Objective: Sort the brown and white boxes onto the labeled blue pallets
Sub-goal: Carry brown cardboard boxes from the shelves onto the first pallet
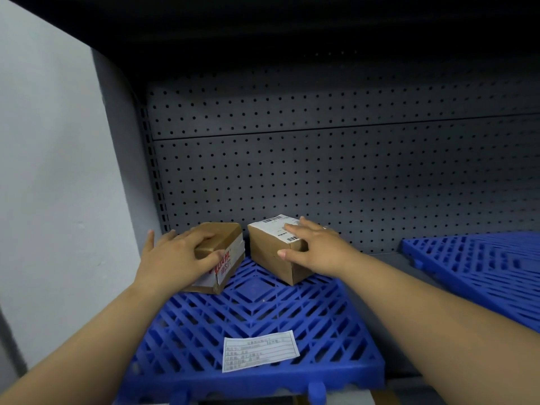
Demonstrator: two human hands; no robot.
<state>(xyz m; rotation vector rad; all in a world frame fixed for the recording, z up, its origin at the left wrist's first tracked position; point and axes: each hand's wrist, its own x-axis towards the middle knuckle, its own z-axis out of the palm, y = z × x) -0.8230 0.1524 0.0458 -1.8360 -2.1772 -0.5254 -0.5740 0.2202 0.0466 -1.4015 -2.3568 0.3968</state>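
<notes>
Two brown cardboard boxes stand at the back of a blue slatted pallet (257, 305) inside a grey shelf. The left box (226, 244) has white tape with red lettering; my left hand (175, 255) grips it from above, fingers curled over its top edge. The right box (271, 255) carries a white shipping label on top. My right hand (315, 247) holds this box, fingers lying on the label and thumb pressed against its near side. A white paper label (260, 353) lies on the pallet's front part.
A second blue pallet (479, 267) lies on the shelf to the right. The grey pegboard back wall (321, 176) stands right behind the boxes. A pale wall (52, 171) bounds the left side. A dark shelf overhang (292, 39) is above.
</notes>
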